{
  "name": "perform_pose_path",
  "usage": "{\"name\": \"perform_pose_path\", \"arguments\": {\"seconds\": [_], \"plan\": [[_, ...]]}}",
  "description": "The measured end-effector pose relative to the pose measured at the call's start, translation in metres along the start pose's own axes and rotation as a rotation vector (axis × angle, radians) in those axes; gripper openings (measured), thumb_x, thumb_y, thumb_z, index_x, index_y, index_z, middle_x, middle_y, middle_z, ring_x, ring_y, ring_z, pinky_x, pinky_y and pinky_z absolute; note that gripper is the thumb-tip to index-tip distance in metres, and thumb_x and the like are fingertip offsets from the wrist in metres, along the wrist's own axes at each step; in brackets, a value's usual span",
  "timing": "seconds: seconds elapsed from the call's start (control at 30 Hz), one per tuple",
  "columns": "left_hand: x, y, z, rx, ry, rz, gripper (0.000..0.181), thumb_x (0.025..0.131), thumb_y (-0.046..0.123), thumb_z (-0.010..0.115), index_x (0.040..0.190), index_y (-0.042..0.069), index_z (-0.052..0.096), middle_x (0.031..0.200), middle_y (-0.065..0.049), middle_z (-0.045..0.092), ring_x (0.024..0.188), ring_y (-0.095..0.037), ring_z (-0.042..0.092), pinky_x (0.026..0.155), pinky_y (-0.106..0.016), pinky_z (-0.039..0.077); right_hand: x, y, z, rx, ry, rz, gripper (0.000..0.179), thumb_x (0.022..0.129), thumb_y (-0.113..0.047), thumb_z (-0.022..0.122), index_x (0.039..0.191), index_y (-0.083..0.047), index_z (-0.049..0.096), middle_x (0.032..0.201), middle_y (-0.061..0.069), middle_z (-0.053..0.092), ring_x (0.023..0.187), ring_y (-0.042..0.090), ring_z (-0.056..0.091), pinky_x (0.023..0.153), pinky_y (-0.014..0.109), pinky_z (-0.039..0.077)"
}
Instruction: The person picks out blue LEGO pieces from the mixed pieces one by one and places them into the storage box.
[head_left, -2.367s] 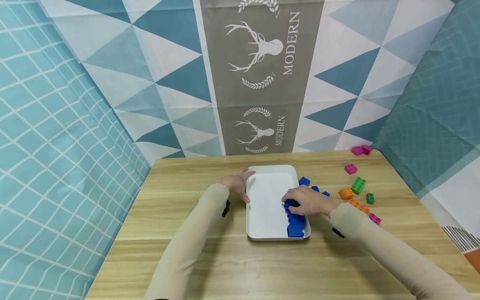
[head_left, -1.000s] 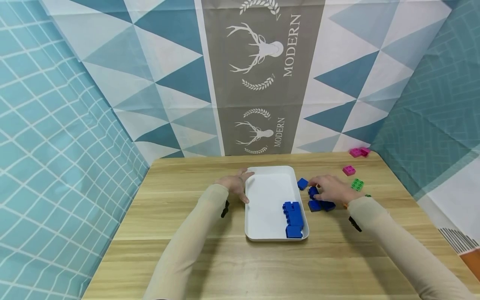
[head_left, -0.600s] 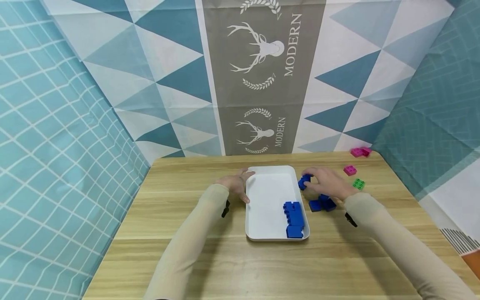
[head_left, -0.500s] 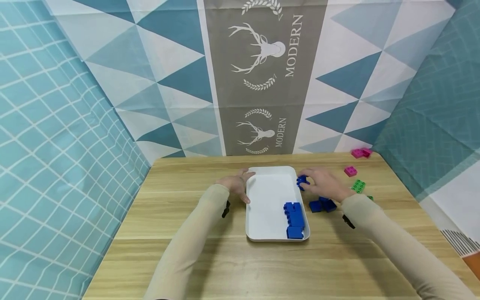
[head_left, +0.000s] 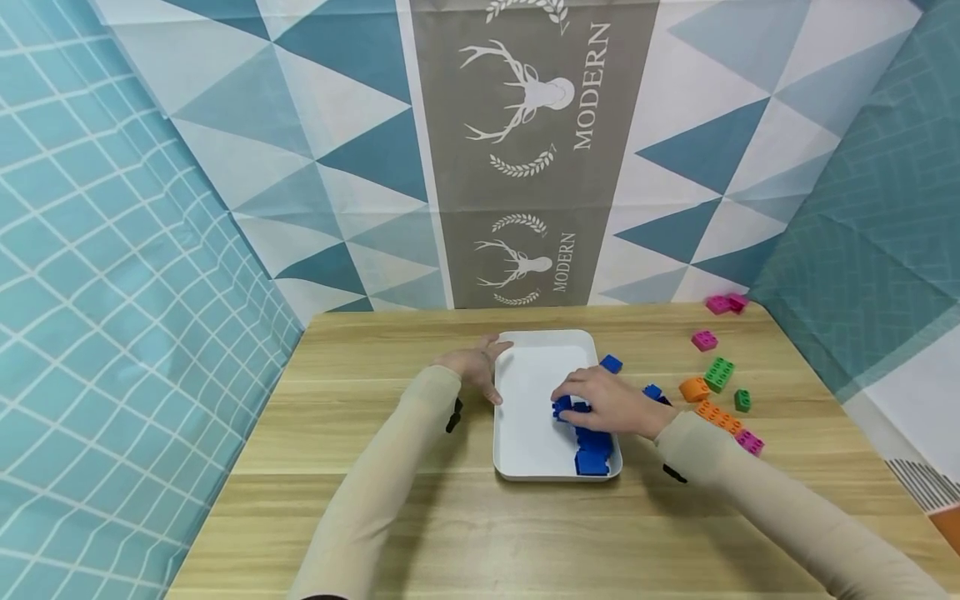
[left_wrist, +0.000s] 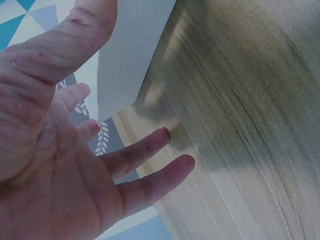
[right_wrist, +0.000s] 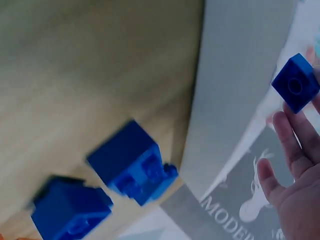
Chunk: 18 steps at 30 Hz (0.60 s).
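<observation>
The right hand (head_left: pixel 611 402) pinches a blue brick (head_left: pixel 562 407) over the white tray (head_left: pixel 525 446), studded side facing left; I can't make out its long axis. The left hand (head_left: pixel 472 368), fingers spread, touches the tray's left wall.

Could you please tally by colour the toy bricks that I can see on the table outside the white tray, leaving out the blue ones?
Pink bricks: 4
Green bricks: 2
Orange bricks: 2
Total: 8
</observation>
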<state>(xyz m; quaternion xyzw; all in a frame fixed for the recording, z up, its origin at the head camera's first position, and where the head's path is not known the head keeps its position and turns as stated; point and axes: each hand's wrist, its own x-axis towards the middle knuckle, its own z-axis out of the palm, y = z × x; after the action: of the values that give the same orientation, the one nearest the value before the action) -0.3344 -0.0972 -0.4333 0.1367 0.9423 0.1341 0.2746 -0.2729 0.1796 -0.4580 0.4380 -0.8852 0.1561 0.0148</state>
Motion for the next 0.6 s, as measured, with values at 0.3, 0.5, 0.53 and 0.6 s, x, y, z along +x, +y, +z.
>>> {"name": "perform_pose_path", "arguments": {"seconds": [0.3,0.5,0.53,0.6], "plan": [[-0.001,0.0,-0.001,0.016,0.003,0.014,0.121,0.075,0.039,0.088,0.165,0.036,0.008,0.173,0.001,-0.008,0.152,-0.043,0.026,0.114,-0.067,0.035,-0.014,-0.003,0.021,-0.069,-0.031,-0.073,0.018,0.091,-0.029,0.075,0.107,-0.021,0.072,0.106,-0.007,0.071,0.109,0.018,0.062,0.108,0.061,0.041],[-0.003,-0.001,-0.001,-0.003,0.0,0.03,0.119,0.076,0.038,0.088,0.165,0.035,0.008,0.173,0.001,-0.008,0.153,-0.042,0.025,0.115,-0.066,0.034,-0.02,-0.004,0.026,-0.063,-0.017,-0.11,0.013,0.091,-0.029,0.073,0.102,-0.024,0.07,0.103,-0.01,0.07,0.114,0.018,0.058,0.113,0.067,0.031],[-0.004,-0.001,-0.001,-0.005,0.0,0.03,0.119,0.076,0.037,0.088,0.165,0.035,0.008,0.173,0.001,-0.008,0.153,-0.042,0.025,0.116,-0.066,0.033,-0.021,-0.005,0.026,-0.068,-0.009,-0.12,0.012,0.091,-0.028,0.072,0.102,-0.024,0.07,0.103,-0.01,0.07,0.114,0.018,0.058,0.112,0.068,0.031],[-0.004,-0.001,-0.001,-0.004,0.0,0.027,0.119,0.076,0.038,0.087,0.165,0.034,0.009,0.173,0.001,-0.008,0.153,-0.043,0.025,0.115,-0.067,0.033,-0.022,-0.006,0.026,-0.076,0.005,-0.131,0.011,0.09,-0.027,0.072,0.101,-0.024,0.07,0.103,-0.009,0.07,0.114,0.019,0.058,0.112,0.069,0.03]]}}
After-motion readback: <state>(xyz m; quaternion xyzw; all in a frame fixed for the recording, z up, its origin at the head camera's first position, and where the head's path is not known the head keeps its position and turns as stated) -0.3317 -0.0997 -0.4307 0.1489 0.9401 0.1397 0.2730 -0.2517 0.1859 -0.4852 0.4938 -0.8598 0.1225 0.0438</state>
